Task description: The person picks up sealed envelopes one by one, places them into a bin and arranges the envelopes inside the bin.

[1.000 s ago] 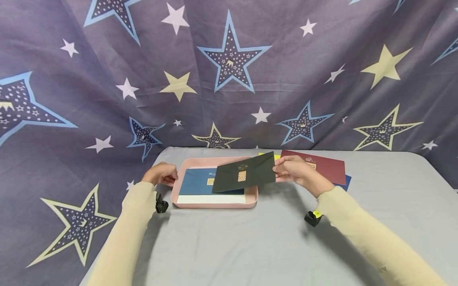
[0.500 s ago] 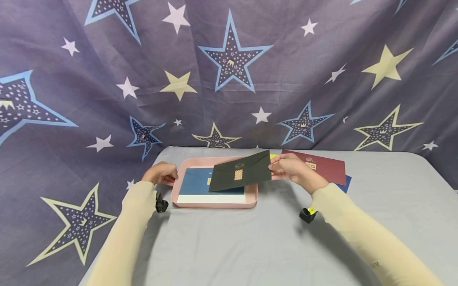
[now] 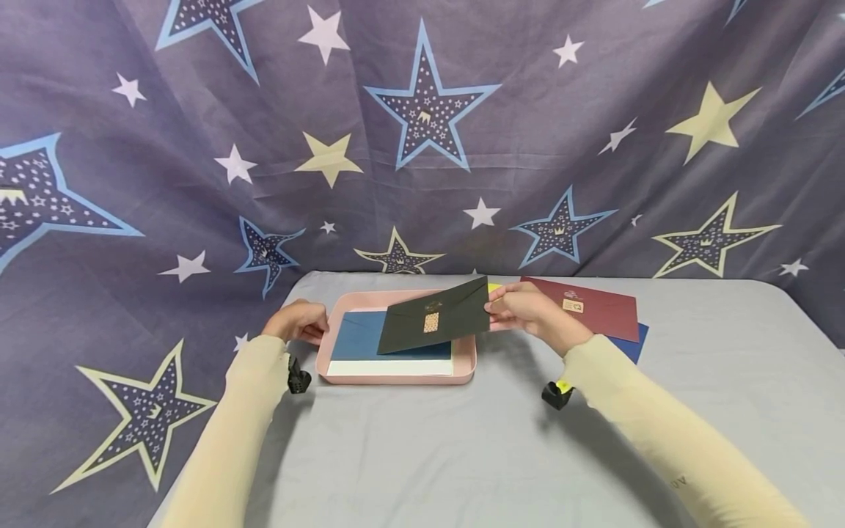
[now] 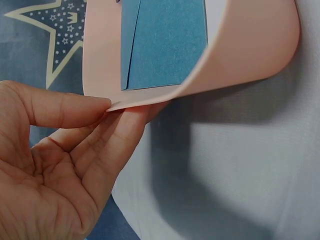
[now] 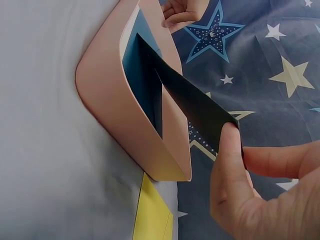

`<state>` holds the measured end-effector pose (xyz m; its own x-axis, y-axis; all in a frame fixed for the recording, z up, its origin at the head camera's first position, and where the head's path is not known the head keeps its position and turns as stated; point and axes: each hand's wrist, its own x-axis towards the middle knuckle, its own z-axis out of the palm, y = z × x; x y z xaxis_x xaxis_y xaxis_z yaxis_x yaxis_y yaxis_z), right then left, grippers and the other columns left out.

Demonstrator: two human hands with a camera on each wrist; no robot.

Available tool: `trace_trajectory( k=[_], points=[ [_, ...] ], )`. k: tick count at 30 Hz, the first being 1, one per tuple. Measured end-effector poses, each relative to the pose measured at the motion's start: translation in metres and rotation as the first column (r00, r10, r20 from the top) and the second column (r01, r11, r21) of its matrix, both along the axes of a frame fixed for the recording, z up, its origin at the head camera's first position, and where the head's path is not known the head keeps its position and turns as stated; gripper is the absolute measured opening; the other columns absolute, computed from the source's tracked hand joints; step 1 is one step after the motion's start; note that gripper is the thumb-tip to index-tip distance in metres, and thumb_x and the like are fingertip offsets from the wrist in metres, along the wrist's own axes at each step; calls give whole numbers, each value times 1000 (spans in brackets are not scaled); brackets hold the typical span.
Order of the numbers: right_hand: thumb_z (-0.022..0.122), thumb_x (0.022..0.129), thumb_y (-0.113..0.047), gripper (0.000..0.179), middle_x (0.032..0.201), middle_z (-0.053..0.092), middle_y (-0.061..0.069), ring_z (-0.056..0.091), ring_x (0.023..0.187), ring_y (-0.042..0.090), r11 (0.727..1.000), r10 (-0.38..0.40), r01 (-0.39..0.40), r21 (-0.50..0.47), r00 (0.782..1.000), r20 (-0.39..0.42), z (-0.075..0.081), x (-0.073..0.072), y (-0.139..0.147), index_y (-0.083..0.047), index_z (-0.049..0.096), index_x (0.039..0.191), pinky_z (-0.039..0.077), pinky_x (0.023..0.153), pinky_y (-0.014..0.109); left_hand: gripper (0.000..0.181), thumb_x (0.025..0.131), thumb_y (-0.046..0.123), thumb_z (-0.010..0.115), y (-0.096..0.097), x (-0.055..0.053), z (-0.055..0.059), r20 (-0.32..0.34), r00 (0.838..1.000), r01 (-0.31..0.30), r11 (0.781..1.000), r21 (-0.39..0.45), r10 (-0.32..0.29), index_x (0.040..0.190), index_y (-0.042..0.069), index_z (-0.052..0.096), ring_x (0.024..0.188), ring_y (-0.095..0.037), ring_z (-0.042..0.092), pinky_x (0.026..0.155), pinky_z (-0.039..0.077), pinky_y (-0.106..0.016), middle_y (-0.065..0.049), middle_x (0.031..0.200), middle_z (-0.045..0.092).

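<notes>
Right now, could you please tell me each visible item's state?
Black envelope: tilted, pinched by right hand
Pink tray: rim pinched by left hand
Teal-blue envelope: inside tray, partly hidden
White paper: mostly hidden
Maroon envelope: lying flat
Royal-blue envelope: partly covered
Yellow envelope: partly hidden

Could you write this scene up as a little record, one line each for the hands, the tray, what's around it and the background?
Left hand: pinches the rim of the tray
Right hand: pinches the right end of the black envelope
Black envelope: tilted over the tray, right end raised
Tray: pink; holds a teal envelope over something white
Right of tray: yellow paper, red envelope partly covering something blue
Surface: pale grey cloth
Background: star-patterned curtain
</notes>
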<state>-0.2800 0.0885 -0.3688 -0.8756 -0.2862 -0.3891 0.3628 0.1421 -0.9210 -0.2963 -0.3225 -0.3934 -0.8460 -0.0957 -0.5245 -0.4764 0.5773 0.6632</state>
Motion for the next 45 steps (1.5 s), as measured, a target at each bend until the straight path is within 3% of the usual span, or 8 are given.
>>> trace_trajectory(
  k=[20,30,45],
  points=[
    [58,95,5,25,88,60,7,62,71,14,1000,-5,5,-1,1000,-6,0,-5,-20,8,52,119,64,68,26,13,78,-2,52,-1,-1,-2,-5,1000,0,1000,14,0,72,3,62,56,-12,62,60,61,-25,-2,64,63],
    [61,90,9,18,83,60,9,62,65,14,998,-22,21,-55,1000,-15,-3,-3,-31,7,54,106,65,69,29,13,78,-2,51,-2,-2,-2,4,1000,-4,999,37,4,71,3,60,55,-11,62,59,60,-24,-2,62,61],
    [60,93,8,20,84,57,8,59,64,13,998,-65,65,-27,998,10,-7,0,-52,7,54,112,64,64,26,11,80,0,52,-1,-1,-1,-1,1000,4,1000,10,-4,75,3,61,59,-12,63,67,63,-28,-2,66,63]
  ],
)
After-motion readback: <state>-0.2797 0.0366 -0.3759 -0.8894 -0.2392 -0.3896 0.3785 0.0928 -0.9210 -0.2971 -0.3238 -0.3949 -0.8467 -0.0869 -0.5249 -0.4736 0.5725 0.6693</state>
